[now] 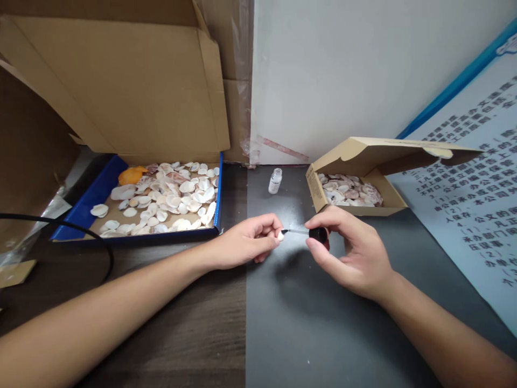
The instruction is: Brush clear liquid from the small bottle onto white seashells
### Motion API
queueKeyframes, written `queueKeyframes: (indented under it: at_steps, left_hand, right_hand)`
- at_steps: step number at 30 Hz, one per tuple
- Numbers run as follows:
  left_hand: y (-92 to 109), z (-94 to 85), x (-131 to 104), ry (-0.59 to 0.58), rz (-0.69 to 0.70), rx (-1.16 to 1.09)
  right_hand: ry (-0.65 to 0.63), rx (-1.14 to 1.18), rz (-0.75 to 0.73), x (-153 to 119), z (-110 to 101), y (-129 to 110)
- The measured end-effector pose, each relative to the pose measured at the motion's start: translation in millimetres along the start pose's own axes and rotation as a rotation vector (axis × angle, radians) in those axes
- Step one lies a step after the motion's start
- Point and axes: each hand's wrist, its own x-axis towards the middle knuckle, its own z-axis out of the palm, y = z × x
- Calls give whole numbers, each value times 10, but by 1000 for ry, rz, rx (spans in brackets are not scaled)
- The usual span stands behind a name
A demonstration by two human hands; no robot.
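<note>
Between thumb and fingers, my left hand (pixel 252 241) pinches a small white shell (pixel 280 236). My right hand (pixel 351 248) grips the black cap (pixel 318 235) of a brush applicator, whose thin stem (pixel 298 231) points left. Its dark tip meets the shell or lies very close to it. Beyond the hands, a small uncapped glass bottle (pixel 275 181) with a label stands upright on the grey mat (pixel 283 323).
At the left, an open blue-sided box (pixel 84 207) holds many shells (pixel 173 200) and an orange one (pixel 132 175). A smaller cardboard box (pixel 390 196) with shells is at the right. A black cable (pixel 52 218) crosses the left side; a printed sheet (pixel 476 215) is far right.
</note>
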Motion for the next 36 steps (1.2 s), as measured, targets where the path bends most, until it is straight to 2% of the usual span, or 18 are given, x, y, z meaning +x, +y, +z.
queueKeyframes:
  at_steps: [20, 31, 36]
  left_hand:
    - [-1, 3, 4, -1, 6, 21]
    - [-14, -5, 0, -12, 19, -7]
    - [-32, 1, 7, 38, 15, -30]
  right_hand:
    - [-2, 7, -49, 6, 5, 4]
    - [17, 3, -2, 0, 2, 8]
    - [13, 1, 1, -2, 11, 15]
